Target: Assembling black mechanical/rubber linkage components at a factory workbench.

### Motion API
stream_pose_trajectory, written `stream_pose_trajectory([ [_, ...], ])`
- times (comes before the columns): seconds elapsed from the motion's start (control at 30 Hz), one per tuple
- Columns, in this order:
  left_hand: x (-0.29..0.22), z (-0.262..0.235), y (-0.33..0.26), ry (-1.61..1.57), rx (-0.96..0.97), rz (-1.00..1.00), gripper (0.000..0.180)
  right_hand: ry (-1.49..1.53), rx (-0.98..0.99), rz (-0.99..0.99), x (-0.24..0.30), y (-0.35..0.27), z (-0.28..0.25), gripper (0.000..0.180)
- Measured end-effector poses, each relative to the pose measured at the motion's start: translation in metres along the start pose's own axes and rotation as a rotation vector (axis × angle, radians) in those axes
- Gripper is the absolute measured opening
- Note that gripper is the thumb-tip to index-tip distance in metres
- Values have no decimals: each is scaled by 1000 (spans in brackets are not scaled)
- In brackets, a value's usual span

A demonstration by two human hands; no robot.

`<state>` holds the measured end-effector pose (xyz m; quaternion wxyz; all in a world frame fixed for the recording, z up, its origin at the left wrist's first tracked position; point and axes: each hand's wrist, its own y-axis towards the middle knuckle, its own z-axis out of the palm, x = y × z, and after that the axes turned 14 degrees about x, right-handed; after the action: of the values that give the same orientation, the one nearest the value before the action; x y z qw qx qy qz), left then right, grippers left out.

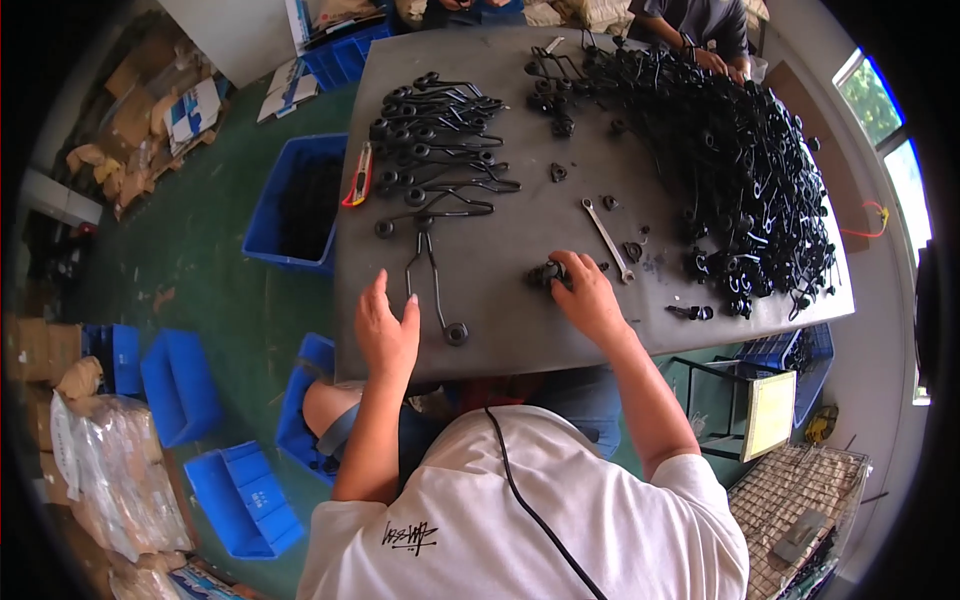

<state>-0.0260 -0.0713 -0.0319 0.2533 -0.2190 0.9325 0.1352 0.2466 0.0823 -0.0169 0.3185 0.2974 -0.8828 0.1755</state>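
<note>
My left hand (387, 328) is at the table's near left, fingers apart and holding nothing. Just beside it lies a bent black metal rod (436, 285) with round black ends. My right hand (590, 297) has its fingers closed around a small black fitting (547, 274) on the tabletop; the fingers partly hide it. A combination wrench (608, 240) lies beyond that hand, with a few small black rings (632, 251) near it. Farther back on the left, several similar bent rods (440, 150) lie in a row.
A large heap of black rods and fittings (740, 170) covers the table's right side. A red utility knife (358, 176) lies at the left edge. Blue bins (290, 200) stand on the floor to the left. Across the table, a co-worker's hands (715, 64) are at the heap.
</note>
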Motion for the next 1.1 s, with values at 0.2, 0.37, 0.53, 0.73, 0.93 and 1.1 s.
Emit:
stream_pose_trajectory([
  [0.2, 5, 10, -15, -287, 186, 47, 36, 97, 2, 69, -2, 2, 1, 41],
  [0.37, -18, 36, -29, -374, 162, 134, 35, 258, 65, 123, 9, 1, -11, 40],
  [0.53, -52, 59, -31, -505, 179, 259, 41, 162, 25, 8, 20, 1, -15, 40],
  [0.73, -65, 58, -39, -515, 265, 311, 54, 148, 22, -146, 45, 2, -16, 40],
  [0.93, -52, 30, -12, -568, 184, 294, 66, 104, 167, -182, 64, 1, -9, 39],
  [1.1, -42, 20, 20, -577, 429, 537, 57, 57, 170, -193, 69, 1, 2, 38],
])
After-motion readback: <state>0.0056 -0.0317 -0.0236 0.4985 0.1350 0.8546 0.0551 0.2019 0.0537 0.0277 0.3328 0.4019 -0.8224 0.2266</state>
